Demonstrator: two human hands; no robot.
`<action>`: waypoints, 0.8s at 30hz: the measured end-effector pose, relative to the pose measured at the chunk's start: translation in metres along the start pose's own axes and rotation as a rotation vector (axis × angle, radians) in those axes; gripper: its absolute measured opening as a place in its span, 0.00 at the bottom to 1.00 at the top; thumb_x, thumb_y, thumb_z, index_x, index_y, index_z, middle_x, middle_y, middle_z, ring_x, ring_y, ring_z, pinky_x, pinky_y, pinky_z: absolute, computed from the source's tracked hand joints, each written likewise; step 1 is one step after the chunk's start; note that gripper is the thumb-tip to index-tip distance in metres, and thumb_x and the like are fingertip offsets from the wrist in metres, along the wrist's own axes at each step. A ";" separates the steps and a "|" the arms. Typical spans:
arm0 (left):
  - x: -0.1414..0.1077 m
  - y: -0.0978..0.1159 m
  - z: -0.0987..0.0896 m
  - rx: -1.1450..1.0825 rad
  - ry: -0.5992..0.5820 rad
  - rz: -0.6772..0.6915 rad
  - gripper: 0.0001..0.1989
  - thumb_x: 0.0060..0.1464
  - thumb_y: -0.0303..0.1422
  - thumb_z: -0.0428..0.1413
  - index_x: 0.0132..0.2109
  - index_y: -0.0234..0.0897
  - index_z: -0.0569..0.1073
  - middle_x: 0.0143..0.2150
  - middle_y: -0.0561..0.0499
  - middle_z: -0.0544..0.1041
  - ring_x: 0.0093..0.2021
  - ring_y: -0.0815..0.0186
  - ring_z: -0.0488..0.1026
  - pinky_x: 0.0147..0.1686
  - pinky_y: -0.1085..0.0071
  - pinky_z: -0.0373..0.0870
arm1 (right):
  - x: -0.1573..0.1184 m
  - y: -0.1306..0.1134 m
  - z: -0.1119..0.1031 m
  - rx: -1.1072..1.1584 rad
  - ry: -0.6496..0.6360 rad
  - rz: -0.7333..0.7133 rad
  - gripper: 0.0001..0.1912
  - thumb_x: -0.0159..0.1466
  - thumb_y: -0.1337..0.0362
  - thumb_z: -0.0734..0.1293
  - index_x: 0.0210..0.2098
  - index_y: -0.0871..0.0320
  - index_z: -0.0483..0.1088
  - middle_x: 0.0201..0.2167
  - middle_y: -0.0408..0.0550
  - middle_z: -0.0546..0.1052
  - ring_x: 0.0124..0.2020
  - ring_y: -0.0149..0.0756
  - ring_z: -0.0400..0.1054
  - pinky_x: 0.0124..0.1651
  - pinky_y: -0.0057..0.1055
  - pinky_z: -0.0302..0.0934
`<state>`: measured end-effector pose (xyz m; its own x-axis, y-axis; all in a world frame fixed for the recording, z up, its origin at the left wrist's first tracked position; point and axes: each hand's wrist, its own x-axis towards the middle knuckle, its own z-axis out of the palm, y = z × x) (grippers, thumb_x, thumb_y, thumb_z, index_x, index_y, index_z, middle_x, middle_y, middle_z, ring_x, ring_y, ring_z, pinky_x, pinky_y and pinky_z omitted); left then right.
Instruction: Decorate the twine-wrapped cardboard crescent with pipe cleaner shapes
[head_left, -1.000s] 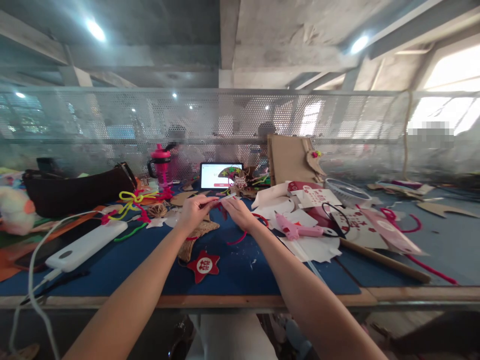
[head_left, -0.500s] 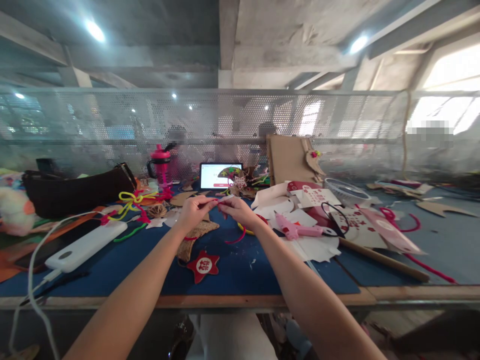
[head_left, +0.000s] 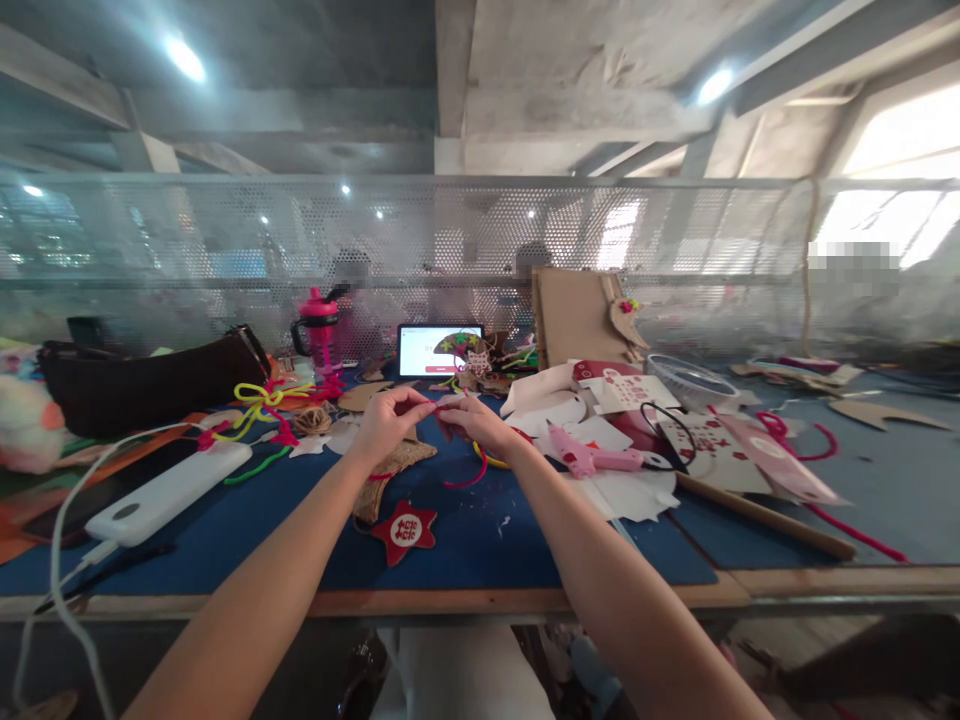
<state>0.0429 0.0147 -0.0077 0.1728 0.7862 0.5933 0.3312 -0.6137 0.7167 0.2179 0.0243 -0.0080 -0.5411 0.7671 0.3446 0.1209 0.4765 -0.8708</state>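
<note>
Red pipe cleaner point(head_left: 435, 406) held above the blue-covered table point(head_left: 480, 545), near the table's front middle, its long axis running crosswise, roughly left to right, between the two hands. Left hand point(head_left: 386, 425): grip closed in a tight pinch on the strand's left stretch. Right hand point(head_left: 476, 425): grip likewise closed on the right stretch, just beside the left fingertips point(head_left: 420, 402), the exact hold partly hidden by the fingers. Directly below, a curved red strand point(head_left: 465, 483) and a jute star point(head_left: 394, 470) on the table, with a red felt star ornament point(head_left: 403, 532) nearer the edge. To the left, yellow pipe-cleaner loops point(head_left: 262, 395), a twine ball point(head_left: 311, 421) and a white power bank point(head_left: 166, 495). To the right, a pink glue gun point(head_left: 585, 460) among white paper cutouts point(head_left: 622, 495). Farther back, a lit tablet point(head_left: 439, 350) and a pink tumbler point(head_left: 319, 335). Beyond a perforated metal screen point(head_left: 450, 230), two blurred people point(head_left: 349, 275).
</note>
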 end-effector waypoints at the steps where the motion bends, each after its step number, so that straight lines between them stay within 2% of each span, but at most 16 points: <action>1: 0.000 0.000 -0.001 -0.002 0.024 -0.007 0.14 0.47 0.42 0.60 0.29 0.34 0.75 0.26 0.50 0.75 0.28 0.67 0.68 0.29 0.73 0.64 | 0.000 0.000 0.001 -0.006 0.012 -0.014 0.11 0.58 0.59 0.61 0.30 0.61 0.69 0.20 0.40 0.66 0.22 0.27 0.57 0.26 0.25 0.49; 3: 0.000 -0.002 -0.001 -0.018 0.074 -0.026 0.14 0.46 0.43 0.60 0.29 0.34 0.76 0.24 0.51 0.74 0.25 0.68 0.67 0.26 0.74 0.62 | 0.001 0.002 0.002 -0.042 0.038 -0.055 0.13 0.59 0.57 0.62 0.34 0.61 0.70 0.22 0.41 0.66 0.25 0.27 0.59 0.29 0.26 0.52; 5: 0.000 -0.003 -0.001 -0.042 0.105 -0.037 0.15 0.46 0.43 0.60 0.34 0.34 0.77 0.23 0.52 0.73 0.23 0.70 0.66 0.23 0.74 0.60 | 0.002 0.005 0.002 -0.089 0.051 -0.081 0.13 0.59 0.57 0.62 0.34 0.62 0.69 0.23 0.41 0.66 0.26 0.28 0.60 0.31 0.26 0.52; 8: 0.000 -0.004 -0.001 -0.028 0.113 -0.017 0.15 0.48 0.42 0.59 0.38 0.36 0.78 0.25 0.51 0.75 0.25 0.69 0.67 0.25 0.74 0.62 | 0.004 0.009 0.001 -0.111 0.051 -0.074 0.13 0.60 0.58 0.61 0.33 0.62 0.69 0.23 0.41 0.67 0.26 0.28 0.60 0.32 0.27 0.53; 12: 0.001 -0.004 -0.002 0.072 0.115 0.053 0.12 0.48 0.40 0.58 0.33 0.36 0.79 0.29 0.49 0.77 0.31 0.65 0.71 0.31 0.72 0.65 | 0.003 0.005 0.002 -0.126 0.051 -0.042 0.11 0.60 0.60 0.61 0.28 0.61 0.68 0.22 0.41 0.67 0.26 0.28 0.60 0.32 0.27 0.52; 15: 0.001 -0.003 -0.002 0.161 0.110 0.092 0.11 0.50 0.39 0.58 0.34 0.36 0.80 0.27 0.50 0.75 0.30 0.66 0.70 0.31 0.72 0.64 | 0.001 0.000 0.004 -0.143 0.051 0.000 0.10 0.59 0.62 0.61 0.26 0.61 0.68 0.19 0.40 0.66 0.24 0.27 0.59 0.32 0.27 0.52; 19: 0.001 -0.003 -0.001 0.226 0.113 0.136 0.11 0.50 0.38 0.57 0.33 0.35 0.80 0.24 0.51 0.72 0.28 0.67 0.68 0.30 0.72 0.63 | 0.000 -0.001 0.006 -0.059 0.051 0.075 0.10 0.58 0.63 0.61 0.25 0.62 0.69 0.16 0.40 0.66 0.22 0.27 0.60 0.31 0.27 0.53; 24: 0.001 -0.004 -0.003 0.197 0.118 0.095 0.12 0.50 0.39 0.57 0.33 0.35 0.79 0.27 0.50 0.75 0.31 0.65 0.70 0.32 0.71 0.64 | -0.001 0.002 0.002 -0.050 0.021 0.083 0.16 0.61 0.57 0.60 0.26 0.62 0.69 0.21 0.44 0.71 0.24 0.28 0.61 0.30 0.26 0.52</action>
<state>0.0387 0.0179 -0.0087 0.1056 0.7048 0.7015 0.4956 -0.6489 0.5773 0.2168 0.0229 -0.0107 -0.5096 0.8136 0.2800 0.2065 0.4315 -0.8782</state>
